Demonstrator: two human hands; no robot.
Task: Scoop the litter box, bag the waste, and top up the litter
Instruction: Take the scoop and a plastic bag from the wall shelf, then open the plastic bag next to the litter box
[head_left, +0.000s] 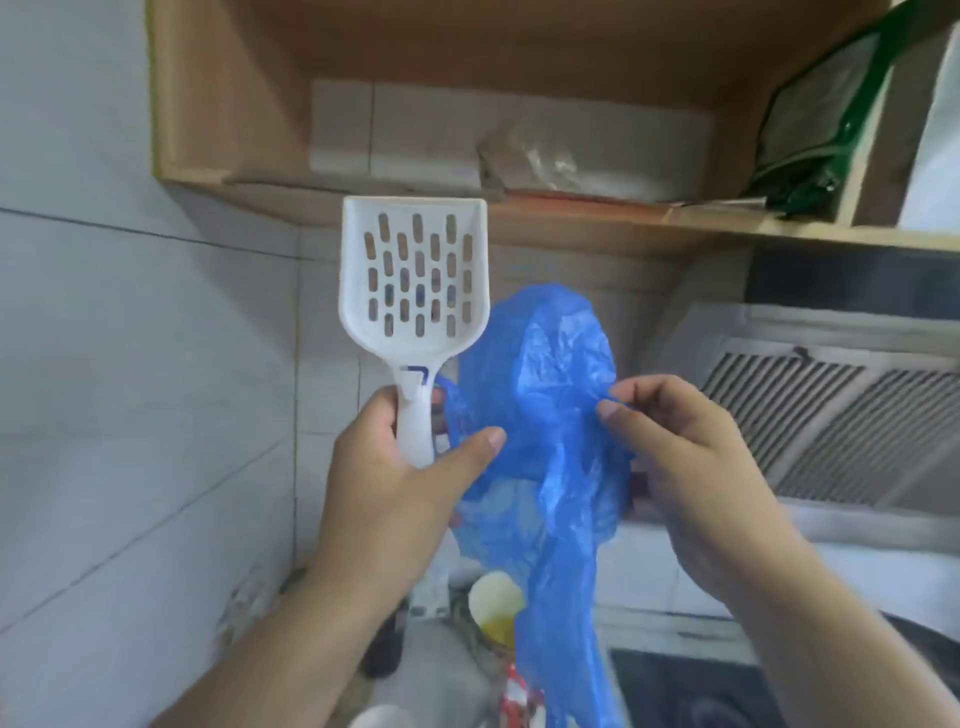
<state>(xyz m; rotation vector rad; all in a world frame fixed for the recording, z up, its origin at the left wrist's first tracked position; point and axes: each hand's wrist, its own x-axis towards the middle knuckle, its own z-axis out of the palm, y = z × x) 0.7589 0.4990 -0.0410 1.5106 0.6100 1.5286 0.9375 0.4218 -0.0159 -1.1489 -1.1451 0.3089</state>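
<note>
- The left hand (395, 467) is raised in front of the tiled wall (130, 338), its grip curled round the handle of a white litter scoop (414, 275).
- The scoop stands upright, its slotted head above the hand and just below the wooden shelf (571, 213); nothing lies in the head.
- The left thumb stretches out to the right and lies against the blue plastic bag (550, 415); part of the bag also passes behind the scoop handle and the left fingers, so the same grip seems to hold an edge of it as well.
- The right hand (691, 457) is level with the left, its grip closed to a pinch of thumb and forefinger on the bag's upper right edge.
- The bag hangs between the two hands, bunched and crumpled at the top, with a long tail falling toward the bottom of the view.
- On the shelf lie pale flat boxes, a crumpled clear wrapper and, at the right end, a green and clear bag (815, 119) leaning upright.
- To the right, under the shelf, a range hood (831, 410) with slatted grilles slopes downward.
- Below the hands the counter (452, 660) is blurred; a yellow and white rounded object (496, 605) sits there, too soft to identify.
</note>
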